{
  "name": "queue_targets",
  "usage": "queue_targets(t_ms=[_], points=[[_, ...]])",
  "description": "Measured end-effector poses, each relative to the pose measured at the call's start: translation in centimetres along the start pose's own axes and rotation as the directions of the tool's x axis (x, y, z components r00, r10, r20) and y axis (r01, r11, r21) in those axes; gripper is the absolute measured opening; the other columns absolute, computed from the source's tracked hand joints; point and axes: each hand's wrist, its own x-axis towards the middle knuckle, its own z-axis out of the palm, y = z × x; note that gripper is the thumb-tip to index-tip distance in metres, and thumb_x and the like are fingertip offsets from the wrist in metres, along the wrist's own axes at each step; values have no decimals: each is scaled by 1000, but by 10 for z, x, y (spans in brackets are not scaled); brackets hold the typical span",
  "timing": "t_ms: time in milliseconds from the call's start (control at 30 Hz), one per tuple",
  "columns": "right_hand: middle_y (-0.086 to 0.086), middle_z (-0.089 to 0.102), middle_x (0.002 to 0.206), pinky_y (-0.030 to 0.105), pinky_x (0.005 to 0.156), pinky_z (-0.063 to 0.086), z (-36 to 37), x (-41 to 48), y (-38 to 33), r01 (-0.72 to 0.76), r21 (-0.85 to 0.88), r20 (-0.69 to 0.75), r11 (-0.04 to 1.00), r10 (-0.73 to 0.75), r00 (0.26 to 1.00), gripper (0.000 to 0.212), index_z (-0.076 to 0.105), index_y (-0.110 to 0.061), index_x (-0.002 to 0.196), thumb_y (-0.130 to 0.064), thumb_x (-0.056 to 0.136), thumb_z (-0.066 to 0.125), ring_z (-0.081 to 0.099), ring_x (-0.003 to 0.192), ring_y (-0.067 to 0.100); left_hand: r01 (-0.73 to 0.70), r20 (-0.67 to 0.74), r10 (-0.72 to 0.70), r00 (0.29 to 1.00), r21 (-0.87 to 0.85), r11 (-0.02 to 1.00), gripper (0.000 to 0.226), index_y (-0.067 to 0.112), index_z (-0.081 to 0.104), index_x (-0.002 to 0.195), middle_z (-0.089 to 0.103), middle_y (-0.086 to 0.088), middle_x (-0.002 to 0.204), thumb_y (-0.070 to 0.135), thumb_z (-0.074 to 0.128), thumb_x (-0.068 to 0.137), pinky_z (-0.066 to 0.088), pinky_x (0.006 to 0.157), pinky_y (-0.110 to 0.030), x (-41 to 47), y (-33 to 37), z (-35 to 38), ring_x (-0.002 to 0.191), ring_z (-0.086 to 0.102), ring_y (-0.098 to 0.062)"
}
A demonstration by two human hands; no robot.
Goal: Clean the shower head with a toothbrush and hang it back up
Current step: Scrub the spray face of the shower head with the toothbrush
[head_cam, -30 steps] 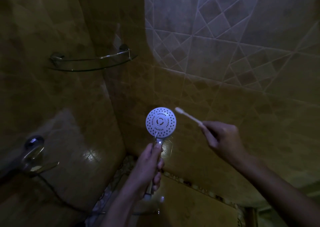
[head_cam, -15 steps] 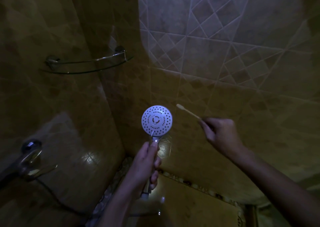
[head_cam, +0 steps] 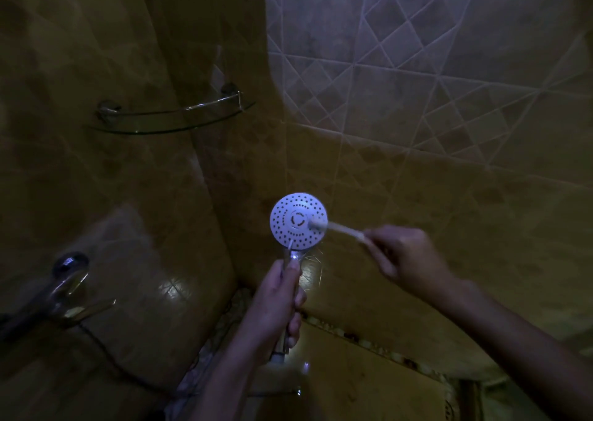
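Note:
A round white shower head (head_cam: 293, 220) with many small holes faces me in the middle of the dim view. My left hand (head_cam: 276, 305) grips its chrome handle from below, holding it upright. My right hand (head_cam: 406, 257) pinches the end of a pale toothbrush (head_cam: 337, 228). The brush head lies on the right part of the shower head's face. The toothbrush and right hand look blurred.
A glass corner shelf (head_cam: 173, 122) hangs on the tiled walls at upper left. A chrome tap (head_cam: 64, 287) with a dark hose juts out at lower left. Tiled walls close in on both sides, and the floor lies below.
My right hand swung the toothbrush left and down, from apart at the right of the shower head onto its face. My left hand kept its grip on the handle.

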Motion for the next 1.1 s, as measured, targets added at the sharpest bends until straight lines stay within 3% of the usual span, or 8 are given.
queue_targets(t_ms=[200,333,467,600,733,867,1000,1100], points=[[-5,64,70,18,52,49,-1,2,-10,139,44,99,989,-142,985,16,76,-14,100,-24,97,64,53,56,1,-21,-6,21,1000,15,1000,31,19,45,89,48,3,63,46,43,104,34,36,-17,0,-1,-2,34,35,-12],[1,74,75,35,55,58,-3,12,-3,-113,8,-135,994,113,984,14,78,-11,100,-18,93,69,65,58,11,-29,-11,30,1000,48,998,31,25,46,85,48,4,63,51,43,102,35,37,-19,1,-5,-5,35,36,-11],[-4,65,71,19,50,49,3,5,-17,157,47,112,986,-162,980,18,77,-12,101,-22,97,63,55,54,5,-50,-14,51,999,71,996,32,25,46,87,49,3,63,53,43,101,36,37,-19,2,-9,-7,33,37,-11],[3,70,69,36,50,56,6,13,-13,-89,-11,-133,996,87,987,12,78,-8,97,-14,92,70,61,55,13,-46,-20,47,999,83,996,33,28,47,84,49,4,63,56,43,100,35,36,-19,3,-10,-8,34,38,-11],[-5,62,71,21,49,50,9,6,-26,198,14,145,980,-198,969,23,75,-12,99,-26,101,57,55,54,6,-56,-10,57,998,94,994,30,27,49,89,50,3,64,53,42,102,35,35,-20,4,-13,-9,34,39,-11],[-1,68,71,33,52,56,8,16,-16,-85,-29,-107,996,81,991,11,77,-11,97,-15,93,68,59,57,8,-57,-13,59,998,98,994,32,29,48,86,50,3,63,57,42,100,35,35,-19,6,-16,-11,34,39,-11],[-5,65,74,20,52,50,10,12,-26,154,54,149,987,-160,976,19,75,-15,101,-26,100,60,57,57,5,-67,-28,71,997,107,992,35,30,50,91,51,3,62,65,45,93,36,35,-21,8,-21,-13,32,40,-11],[0,70,71,34,53,56,9,21,-22,-58,-40,-24,998,57,998,12,78,-12,94,-18,94,68,57,56,7,-61,-33,66,997,121,991,36,32,52,89,52,4,63,68,45,91,36,35,-21,10,-23,-14,33,42,-10]])
